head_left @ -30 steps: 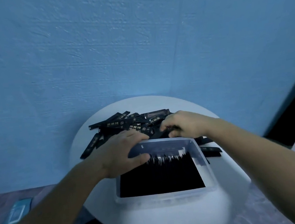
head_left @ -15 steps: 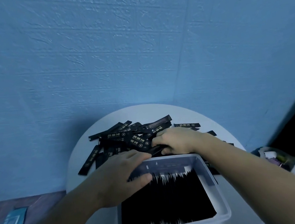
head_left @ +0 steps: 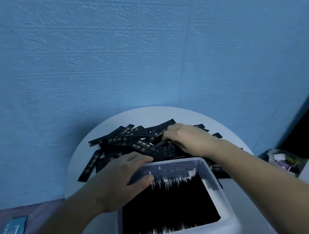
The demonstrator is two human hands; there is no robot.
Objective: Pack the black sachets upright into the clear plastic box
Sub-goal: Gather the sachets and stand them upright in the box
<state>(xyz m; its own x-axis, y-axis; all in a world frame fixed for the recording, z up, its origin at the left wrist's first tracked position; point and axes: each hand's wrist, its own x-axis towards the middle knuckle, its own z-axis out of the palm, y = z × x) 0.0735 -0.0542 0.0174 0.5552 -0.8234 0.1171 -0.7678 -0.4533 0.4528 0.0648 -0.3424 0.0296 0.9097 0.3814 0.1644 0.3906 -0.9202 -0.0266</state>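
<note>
1. The right hand [head_left: 187, 140] reaches into the loose pile of sachets [head_left: 133, 144] on the round white surface [head_left: 227, 139]. Its fingers [head_left: 168, 133] are curled down among them and seem to pinch one or more, but how many cannot be told, since the tips are buried in the pile.

2. The left hand [head_left: 117, 182] lies flat over the far left corner of the box [head_left: 212, 177], fingers spread and holding nothing, the thumb pressing the tops of the packed sachets [head_left: 169, 205] just below it.

3. The box sits directly toward the person from both sets of fingers. It looks nearly full; only a narrow gap shows along its far wall, just beside the left thumb.

4. Risk: a loose pinch could drag neighbouring sachets along, because they overlap every which way under the right fingers. Some could slide off the surface's edge.

5. Risk: if the left hand lifts off, the upright row may lean into the gap and close it, leaving no slot for the next one.

6. Risk: pushing a limp sachet into so tight a space could buckle it or leave it lying across the tops rather than upright.

7. Risk: the box stands near the surface's closer rim, so a hard downward press might tip or shift it.
</note>
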